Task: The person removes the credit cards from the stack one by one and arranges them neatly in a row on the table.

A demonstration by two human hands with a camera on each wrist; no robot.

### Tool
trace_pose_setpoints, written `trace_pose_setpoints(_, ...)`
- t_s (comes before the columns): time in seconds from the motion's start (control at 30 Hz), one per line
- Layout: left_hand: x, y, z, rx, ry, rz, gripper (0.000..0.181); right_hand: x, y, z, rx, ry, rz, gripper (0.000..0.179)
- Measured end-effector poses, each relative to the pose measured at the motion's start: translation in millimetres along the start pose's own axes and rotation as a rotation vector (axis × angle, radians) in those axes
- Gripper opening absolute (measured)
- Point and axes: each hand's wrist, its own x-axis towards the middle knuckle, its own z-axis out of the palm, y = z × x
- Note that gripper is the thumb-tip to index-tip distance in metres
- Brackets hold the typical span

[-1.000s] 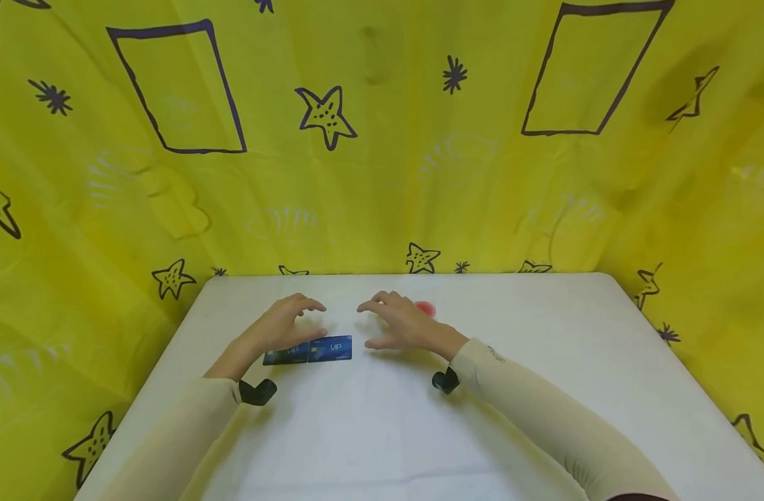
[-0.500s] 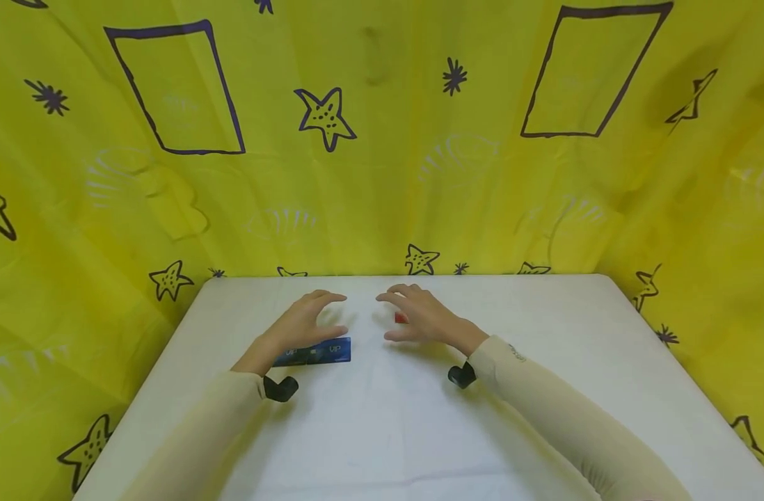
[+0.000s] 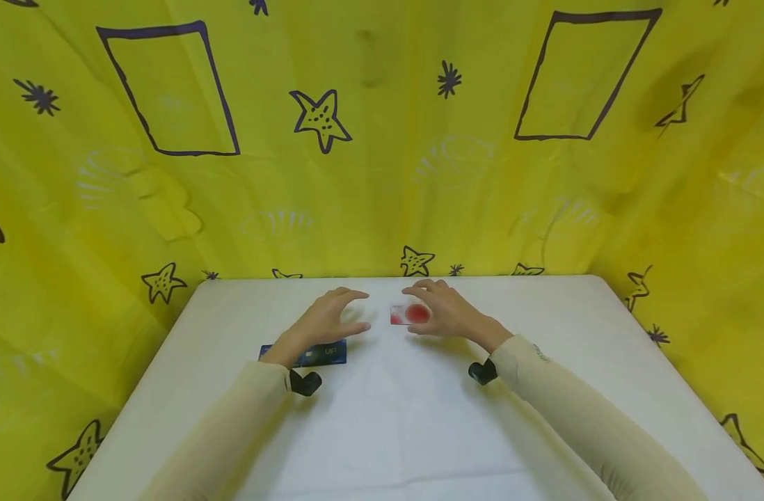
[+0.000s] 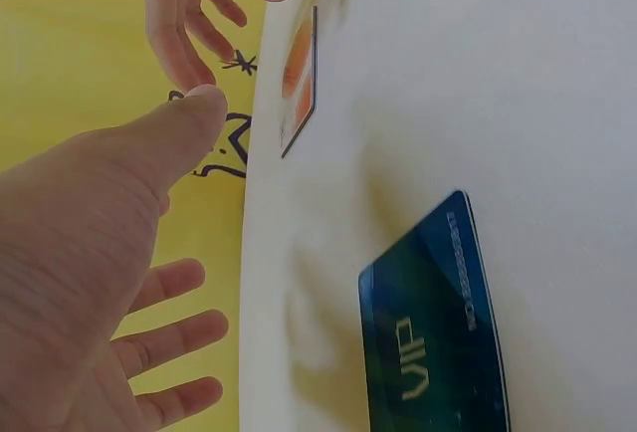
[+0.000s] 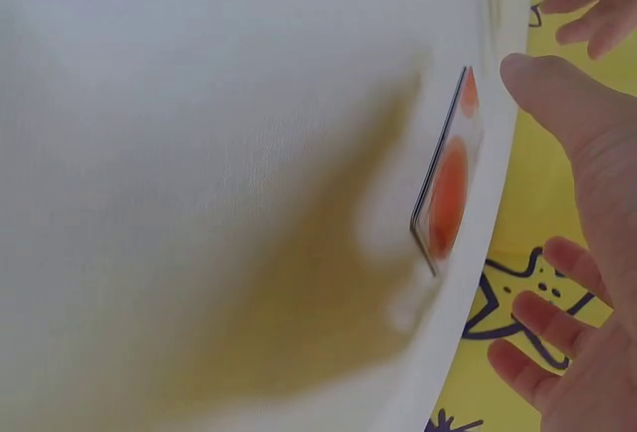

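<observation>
My left hand [image 3: 327, 319] hovers over the white table, fingers and thumb spread apart with nothing between them. Below its wrist lie two dark blue cards side by side; "VIP" is printed on the right one [image 3: 330, 352], while the left one [image 3: 266, 350] is mostly covered by the wrist. In the left wrist view a blue card [image 4: 428, 332] rests flat, clear of the fingers. A white card with red circles [image 3: 402, 315] lies flat near the table's middle. Over its right end my right hand [image 3: 452, 313] is held, relaxed; the right wrist view shows the red-circled card [image 5: 450, 198] apart from the fingers.
The white table [image 3: 369, 431] ends at a yellow curtain [image 3: 369, 181] with drawn stars and frames, which also hangs along both sides. Black bands with small devices [image 3: 305, 383] sit on both wrists.
Both hands have drifted to the right, the left one moving off the blue cards. The red-circled card, earlier mostly behind the right hand, now shows more fully. The cards stay on the table.
</observation>
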Motion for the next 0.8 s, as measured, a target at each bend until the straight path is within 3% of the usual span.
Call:
trace_pose_setpoints(0.53,27.5,14.9,20.1,0.005,-0.005,0.07,0.066,-9.5,19.3,6.1,0.06,0.023,0.026,0.071)
trace_pose_setpoints(0.8,47.5,22.0,34.2,0.042,-0.024,0.044,0.064,-4.8,25.7,11.5,0.127,0.002,0.105,0.07)
